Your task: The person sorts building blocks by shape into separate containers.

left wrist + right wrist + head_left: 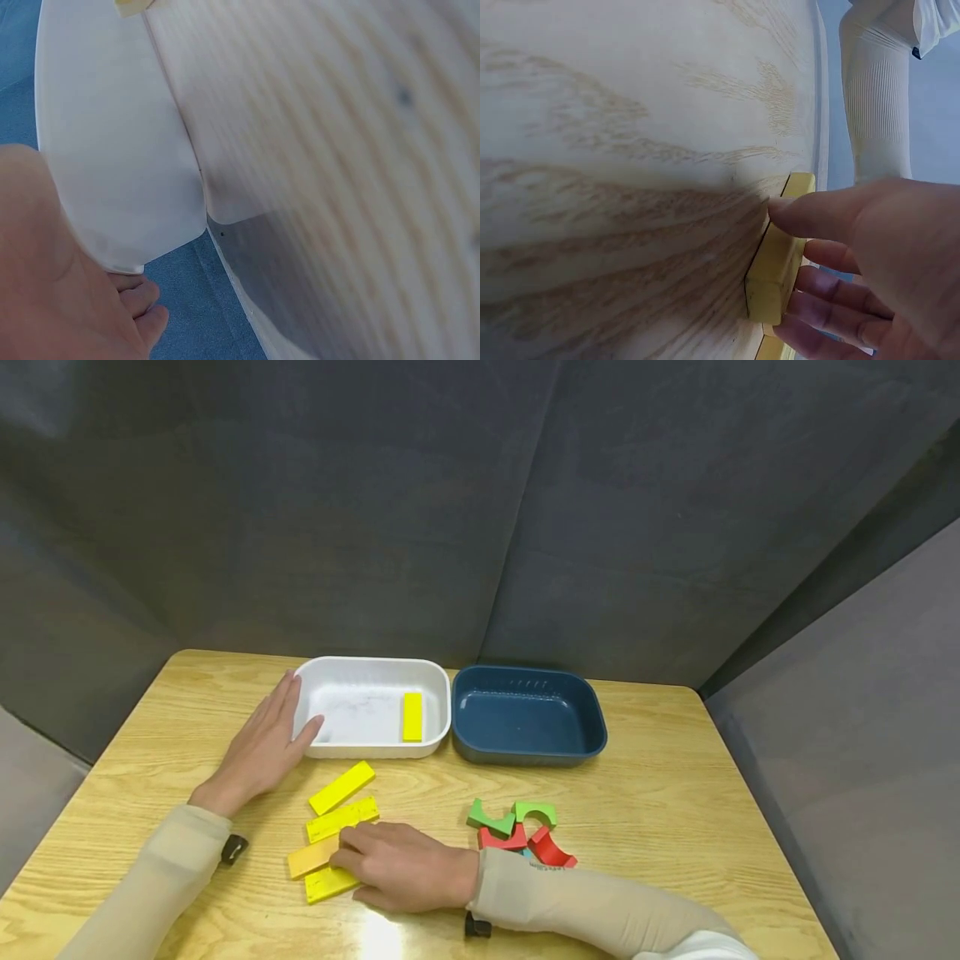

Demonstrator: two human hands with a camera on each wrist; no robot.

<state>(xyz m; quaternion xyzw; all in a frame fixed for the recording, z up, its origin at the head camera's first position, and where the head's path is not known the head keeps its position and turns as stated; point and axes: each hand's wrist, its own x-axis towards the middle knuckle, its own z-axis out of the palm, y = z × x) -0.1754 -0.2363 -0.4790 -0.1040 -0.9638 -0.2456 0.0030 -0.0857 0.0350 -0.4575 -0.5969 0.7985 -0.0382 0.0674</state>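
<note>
My left hand lies against the left side of a white plastic bin, its fingers straight along the outer wall and its thumb across the rim. The bin's outer wall shows in the left wrist view. Inside it stands one yellow block. Nearer the person, my right hand pinches a yellow block between thumb and fingers; the block is on or very close to the table. Beside it lie a yellow-orange block and two more yellow blocks, partly covered by the hand.
A dark blue bin stands right beside the white one. Green arch blocks and red arch blocks lie in a cluster beyond the right forearm, with a bit of blue between them. Dark fabric hangs behind the wooden table.
</note>
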